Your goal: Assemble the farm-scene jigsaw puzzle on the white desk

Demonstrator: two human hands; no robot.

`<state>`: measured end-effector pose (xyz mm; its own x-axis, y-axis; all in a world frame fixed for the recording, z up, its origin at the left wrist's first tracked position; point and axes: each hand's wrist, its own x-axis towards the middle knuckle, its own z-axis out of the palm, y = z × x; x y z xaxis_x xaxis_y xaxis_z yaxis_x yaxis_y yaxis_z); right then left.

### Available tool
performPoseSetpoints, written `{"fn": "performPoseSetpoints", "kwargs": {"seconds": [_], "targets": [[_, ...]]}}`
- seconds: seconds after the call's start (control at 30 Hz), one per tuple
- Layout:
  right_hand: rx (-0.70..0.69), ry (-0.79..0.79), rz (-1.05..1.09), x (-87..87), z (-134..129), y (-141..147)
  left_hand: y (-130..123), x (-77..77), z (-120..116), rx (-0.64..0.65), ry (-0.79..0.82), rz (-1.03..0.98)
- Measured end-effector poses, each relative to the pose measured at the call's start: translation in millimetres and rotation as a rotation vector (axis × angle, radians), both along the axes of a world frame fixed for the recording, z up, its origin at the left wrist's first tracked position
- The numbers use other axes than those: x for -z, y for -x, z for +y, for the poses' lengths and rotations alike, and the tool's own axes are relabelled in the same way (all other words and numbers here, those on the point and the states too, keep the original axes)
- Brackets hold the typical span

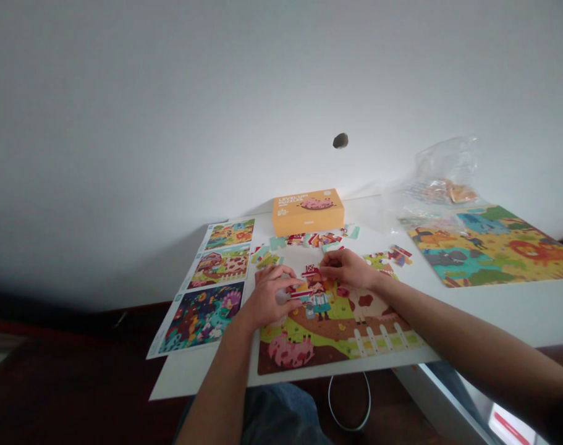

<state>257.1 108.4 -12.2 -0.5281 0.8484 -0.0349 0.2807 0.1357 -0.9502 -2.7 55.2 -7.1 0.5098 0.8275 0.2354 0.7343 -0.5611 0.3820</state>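
Observation:
A partly assembled farm jigsaw puzzle (327, 337) lies at the table's front edge, with a pink pig, a spotted cow, a farmer and a white fence. My left hand (272, 295) is over its left side, thumb and fingers closed around a puzzle piece (300, 295) with red and white on it. My right hand (348, 270) has its fingertips pinched together at the puzzle's upper edge, beside a red barn piece (310, 271); what they grip is mostly hidden, but it appears to be a puzzle piece. Loose puzzle pieces (321, 240) lie beyond both hands.
An orange puzzle box (308, 213) stands against the wall. To the left lies a picture sheet (202, 318) showing three scenes. On the right are a safari puzzle (499, 247) and a clear plastic bag (448, 167) with pieces inside. A white cable loop (369, 402) hangs below the table edge.

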Motion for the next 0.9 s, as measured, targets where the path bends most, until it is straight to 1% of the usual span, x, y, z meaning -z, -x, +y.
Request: {"fn": "performPoseSetpoints", "kwargs": {"seconds": [0.17,0.27,0.47,0.6,0.67,0.8,0.9], "targets": [[-0.011,-0.001,0.004,1.2,0.4,-0.2,0.4,-2.5,-1.1,-0.038,0.019,0.008],[-0.002,0.006,-0.003,-0.5,-0.3,0.0,0.2,-3.4,-1.6,-0.022,0.025,0.005],[-0.02,0.044,0.044,-6.5,-3.4,0.8,1.0,-0.1,-0.6,0.014,0.027,0.035],[-0.005,0.038,0.013,-4.6,-1.9,0.4,1.4,0.2,-0.3,0.012,0.024,0.036],[0.001,0.029,-0.012,-2.8,-0.6,0.1,1.9,1.0,-0.2,-0.019,0.023,0.037],[0.006,0.057,-0.009,-1.6,-0.3,0.0,4.1,4.9,1.3,-0.136,-0.012,0.033],[-0.004,0.074,0.014,-2.2,-1.3,-0.1,5.1,5.8,2.4,-0.167,-0.015,0.023]]}}
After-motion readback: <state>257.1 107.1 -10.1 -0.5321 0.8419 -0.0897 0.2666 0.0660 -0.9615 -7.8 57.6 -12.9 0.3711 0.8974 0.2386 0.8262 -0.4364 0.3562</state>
